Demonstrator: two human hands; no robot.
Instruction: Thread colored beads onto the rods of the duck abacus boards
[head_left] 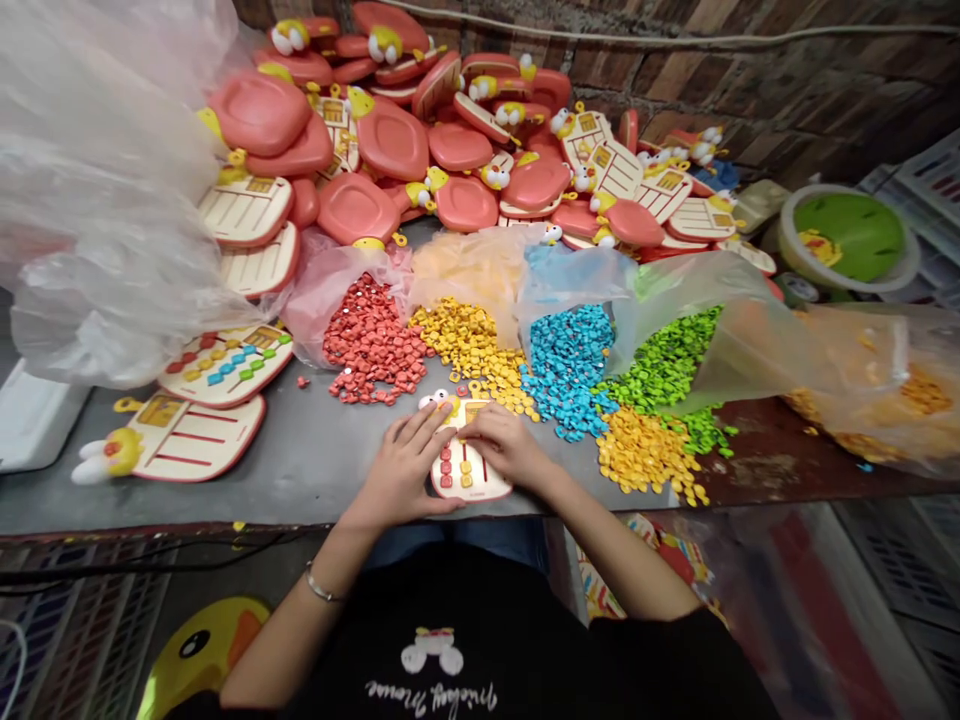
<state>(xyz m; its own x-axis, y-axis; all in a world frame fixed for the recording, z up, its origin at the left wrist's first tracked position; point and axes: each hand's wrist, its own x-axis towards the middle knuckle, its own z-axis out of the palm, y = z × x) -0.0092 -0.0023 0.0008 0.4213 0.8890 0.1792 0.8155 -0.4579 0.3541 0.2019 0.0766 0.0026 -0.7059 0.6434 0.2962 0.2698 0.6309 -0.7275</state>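
Note:
A small cream bead board (480, 482) with a red rim lies in front of me, its head end with white eyes (433, 399) pointing away. Red beads (446, 468) fill part of its left slot, and a couple of yellow beads (466, 473) sit in the middle one. My left hand (405, 465) holds the board along its left side, fingers across the upper part and thumb at the lower edge. Over the board's upper right, my right hand (510, 445) has its fingers pinched together; what is between them is hidden.
Behind the board lie piles of red (375, 345), yellow (480, 345), blue (571, 365) and green beads (667, 360), spilling from bags. An orange-yellow pile (645, 455) is at right. Stacked boards (390, 140) line the brick wall; another board (199, 440) lies left.

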